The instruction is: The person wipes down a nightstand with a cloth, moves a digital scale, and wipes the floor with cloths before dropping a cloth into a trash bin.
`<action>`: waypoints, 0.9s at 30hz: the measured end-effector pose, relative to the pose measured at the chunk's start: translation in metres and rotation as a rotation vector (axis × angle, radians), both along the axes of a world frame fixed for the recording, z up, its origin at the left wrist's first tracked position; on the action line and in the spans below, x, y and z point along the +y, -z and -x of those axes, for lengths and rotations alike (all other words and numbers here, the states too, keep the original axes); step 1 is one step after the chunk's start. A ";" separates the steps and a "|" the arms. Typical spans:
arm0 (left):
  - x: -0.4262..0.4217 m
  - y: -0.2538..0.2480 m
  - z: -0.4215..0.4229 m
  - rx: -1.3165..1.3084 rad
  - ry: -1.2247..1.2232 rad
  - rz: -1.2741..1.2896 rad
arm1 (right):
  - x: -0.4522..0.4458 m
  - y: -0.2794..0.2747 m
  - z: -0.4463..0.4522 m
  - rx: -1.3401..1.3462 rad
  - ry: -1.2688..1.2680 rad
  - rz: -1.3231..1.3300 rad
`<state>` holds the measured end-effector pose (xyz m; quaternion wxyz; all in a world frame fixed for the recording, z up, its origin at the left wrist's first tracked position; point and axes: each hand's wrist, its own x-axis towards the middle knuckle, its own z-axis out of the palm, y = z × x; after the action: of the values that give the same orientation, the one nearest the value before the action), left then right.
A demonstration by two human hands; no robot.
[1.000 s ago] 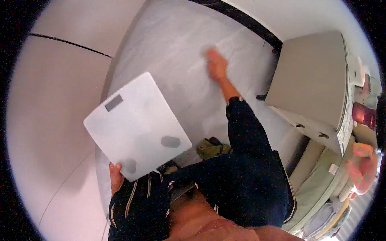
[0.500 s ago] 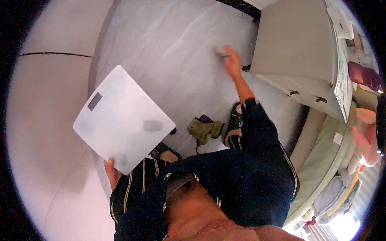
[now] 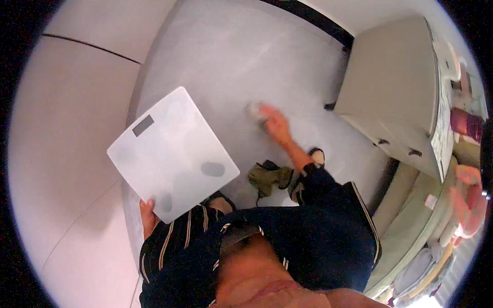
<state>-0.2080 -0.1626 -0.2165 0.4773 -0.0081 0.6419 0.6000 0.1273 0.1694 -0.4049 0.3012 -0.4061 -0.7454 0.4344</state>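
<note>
A white square bathroom scale (image 3: 177, 149) with a small dark display is held tilted at my left side, grey smudges showing on its top. My left hand (image 3: 148, 214) grips its lower left edge; the thumb lies on top and the other fingers are largely hidden. Over the grey floor, my right hand (image 3: 275, 123) is stretched forward and blurred by motion. At its fingertips shows a small pale thing (image 3: 255, 109), too smeared to name. A crumpled olive-green cloth item (image 3: 267, 177) with dark parts lies on the floor between my feet.
A pale cabinet (image 3: 390, 87) with dark handles stands on the right. Beside it runs a greenish padded piece of furniture (image 3: 405, 238) with folded textiles (image 3: 421, 267). Smooth pale panels (image 3: 77, 143) line the left side. My shoe (image 3: 317, 155) is near my right forearm.
My right hand has swept from beside the cabinet back and leftward, closer to the scale, with the pale thing. The scale stays in my left hand; the whole view has shifted slightly.
</note>
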 end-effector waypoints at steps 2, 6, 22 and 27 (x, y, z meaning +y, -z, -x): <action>0.008 -0.010 -0.001 0.054 0.071 0.017 | 0.078 -0.006 -0.002 -0.071 0.180 -0.123; 0.014 -0.019 -0.011 0.052 0.094 0.065 | 0.173 0.022 0.044 -0.401 0.347 -0.444; 0.030 0.000 0.010 0.028 0.210 0.006 | -0.143 0.044 0.033 -0.051 -0.609 0.104; 0.130 0.004 -0.001 0.026 0.532 0.009 | -0.037 -0.016 -0.090 -0.051 0.001 -0.089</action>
<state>-0.2066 -0.0324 -0.2205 0.6101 0.1666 0.6301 0.4506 0.2178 0.1319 -0.3887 0.3003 -0.4037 -0.7711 0.3903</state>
